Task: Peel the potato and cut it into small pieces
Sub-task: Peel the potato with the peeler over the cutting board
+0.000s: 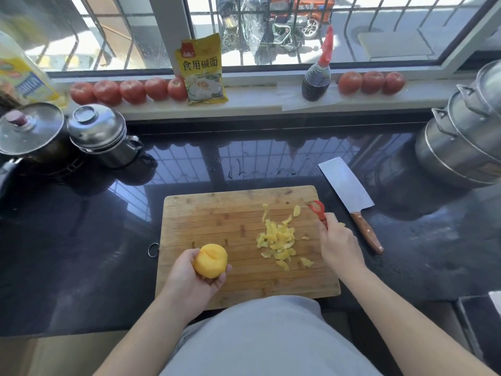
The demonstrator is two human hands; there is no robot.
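Head view looks down on a round, yellow peeled potato [211, 260] cupped in the left hand [193, 280], whose fingers [221, 278] curl under and around it, just above the near left part of a rectangular wooden cutting board [217, 213]. A loose heap of pale yellow potato peelings [279, 240] lies on the right half of the board, well apart from the potato. The right hand [339, 244] sits over the board's right edge with its fingers closed on a red-handled peeler [319, 210], whose red end sticks out beyond the hand towards the window. Just right of the board, a broad steel cleaver with a brown wooden handle [349, 195] lies flat on the glossy black tabletop [81, 253], touching neither hand. Further out, two lidded metal pots [100, 134] stand at the far left and a stacked steel steamer [466, 137] at the far right. Along the white windowsill [257, 100] sit rows of red tomatoes [130, 91], a yellow packet with printed characters [202, 69] and a dark sauce bottle with a red cap [317, 74].
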